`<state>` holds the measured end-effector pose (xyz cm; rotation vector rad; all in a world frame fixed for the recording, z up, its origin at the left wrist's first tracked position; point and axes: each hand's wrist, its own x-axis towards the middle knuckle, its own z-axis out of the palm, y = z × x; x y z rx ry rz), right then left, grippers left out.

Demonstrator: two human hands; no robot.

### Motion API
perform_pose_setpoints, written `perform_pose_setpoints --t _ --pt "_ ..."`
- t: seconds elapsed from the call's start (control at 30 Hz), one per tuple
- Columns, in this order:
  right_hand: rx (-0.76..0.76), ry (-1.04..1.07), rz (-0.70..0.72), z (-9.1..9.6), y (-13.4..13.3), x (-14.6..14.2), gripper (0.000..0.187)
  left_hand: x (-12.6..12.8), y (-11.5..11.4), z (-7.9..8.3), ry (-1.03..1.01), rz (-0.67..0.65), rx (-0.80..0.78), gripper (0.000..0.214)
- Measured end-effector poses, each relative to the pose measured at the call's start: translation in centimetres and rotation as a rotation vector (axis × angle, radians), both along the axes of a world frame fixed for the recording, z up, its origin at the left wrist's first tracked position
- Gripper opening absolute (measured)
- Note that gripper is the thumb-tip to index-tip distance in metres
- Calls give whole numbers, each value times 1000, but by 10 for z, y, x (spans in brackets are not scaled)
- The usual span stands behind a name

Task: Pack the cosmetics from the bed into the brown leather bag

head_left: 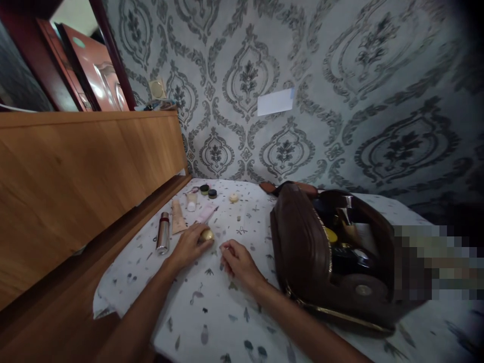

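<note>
My left hand is closed around a small round gold jar that rests on the patterned cloth. Just to its right, my right hand is held with curled fingers. Whether anything is inside them is hidden. Beyond my left hand lies a pale pink tube. Further left are a beige tube and a shiny metallic cylinder with a dark red band. An unzipped dark brown bag stands to the right of my right hand, with several items inside.
Toward the wall sit a small white-capped tube, two dark-lidded jars and a cream-coloured round item. A wooden panel borders the left side. The bag's strap lies behind it. Patterned wallpaper covers the wall.
</note>
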<state>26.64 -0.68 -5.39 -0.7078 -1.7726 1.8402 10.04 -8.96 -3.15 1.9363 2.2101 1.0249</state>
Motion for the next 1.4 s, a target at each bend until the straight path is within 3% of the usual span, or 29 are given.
perform_pose_setpoints --t 0.2,0.37,0.8,1.03,1.13,1.4 --pt "-216 123 -111 3 -9 -5 45 13 5 -1 -442 -160 81 35" --pt "-272 254 -195 1 -8 -2 57 28 8 -5 -548 -285 117 37" --pt "-47 99 -345 -3 -3 5 60 62 5 0 29 -317 190 31" --pt "-19 155 -341 -8 -6 5 52 64 5 -4 -46 -185 149 28" --pt "-24 161 -345 -6 -6 6 51 65 6 -4 -88 -198 135 25" --pt "-42 153 -333 2 -5 11 53 63 3 -3 74 -295 187 28"
